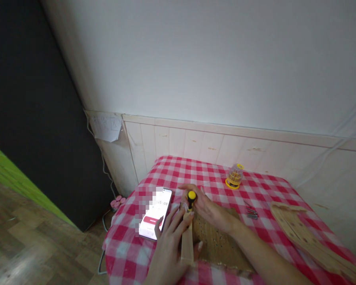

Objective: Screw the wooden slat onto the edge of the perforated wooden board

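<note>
My right hand is closed around a screwdriver with a yellow and black handle, held upright over the end of a narrow wooden strip. My left hand rests flat on that strip with fingers spread, one fingertip close to a white phone. The strip lies along the left edge of a perforated wooden board. All of it sits on a table with a red and white checked cloth.
A yellow round case of screwdriver bits stands toward the back. Several dark screws lie right of the board. Wooden slats with holes are stacked at the right. A white panelled wall is behind; the floor drops away on the left.
</note>
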Available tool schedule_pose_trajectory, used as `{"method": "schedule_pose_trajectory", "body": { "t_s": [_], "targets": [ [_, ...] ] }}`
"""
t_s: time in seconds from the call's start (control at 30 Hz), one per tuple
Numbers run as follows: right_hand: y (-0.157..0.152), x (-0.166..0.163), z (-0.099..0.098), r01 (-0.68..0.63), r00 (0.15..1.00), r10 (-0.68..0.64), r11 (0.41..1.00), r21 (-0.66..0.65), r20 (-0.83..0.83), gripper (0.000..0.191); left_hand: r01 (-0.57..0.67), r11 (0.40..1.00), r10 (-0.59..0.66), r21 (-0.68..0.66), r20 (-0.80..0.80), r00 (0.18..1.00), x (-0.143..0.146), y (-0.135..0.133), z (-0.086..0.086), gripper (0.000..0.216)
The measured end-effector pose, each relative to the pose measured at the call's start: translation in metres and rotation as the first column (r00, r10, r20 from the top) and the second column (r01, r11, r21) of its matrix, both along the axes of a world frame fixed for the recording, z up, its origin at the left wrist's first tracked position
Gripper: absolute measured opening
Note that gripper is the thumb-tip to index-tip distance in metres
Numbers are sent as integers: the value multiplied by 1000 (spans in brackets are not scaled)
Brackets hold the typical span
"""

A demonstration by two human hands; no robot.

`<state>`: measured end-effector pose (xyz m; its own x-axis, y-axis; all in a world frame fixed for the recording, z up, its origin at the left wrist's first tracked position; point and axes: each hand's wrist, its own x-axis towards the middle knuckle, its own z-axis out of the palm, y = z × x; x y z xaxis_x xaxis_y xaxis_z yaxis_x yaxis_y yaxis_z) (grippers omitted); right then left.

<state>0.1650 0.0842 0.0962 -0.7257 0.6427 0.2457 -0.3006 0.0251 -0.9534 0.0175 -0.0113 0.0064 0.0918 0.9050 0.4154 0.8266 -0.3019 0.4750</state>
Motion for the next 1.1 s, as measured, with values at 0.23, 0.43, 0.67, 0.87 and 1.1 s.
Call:
{"method": "schedule_pose_trajectory", "body": {
  "t_s": [0.23, 0.43, 0.67, 0.87, 1.1],
  "targets": [
    [3, 5, 11, 45, 987, -70, 985, 168, 146, 48, 2, 1000, -2, -10, 3, 1000, 0, 1, -3, 63],
    [4, 3, 11, 153, 981, -174, 966, 208, 83, 42, 6, 1000, -6, -11, -4, 1000, 0, 1, -1, 62],
    [6, 3, 4, 159, 985, -164, 982, 97, 48, 41, 18, 1000, -18, 24, -9, 1000, -1, 2, -4, 67],
    [3, 1, 0, 56, 998, -56, 998, 25, 0, 47, -4, 1000, 4, 18, 8, 1000, 0, 2, -4, 66],
    [-3, 4, 14, -2, 983, -23, 991, 133, 183, 54, 6, 1000, -6, -3, -6, 1000, 0, 0, -4, 64]
  ]
}}
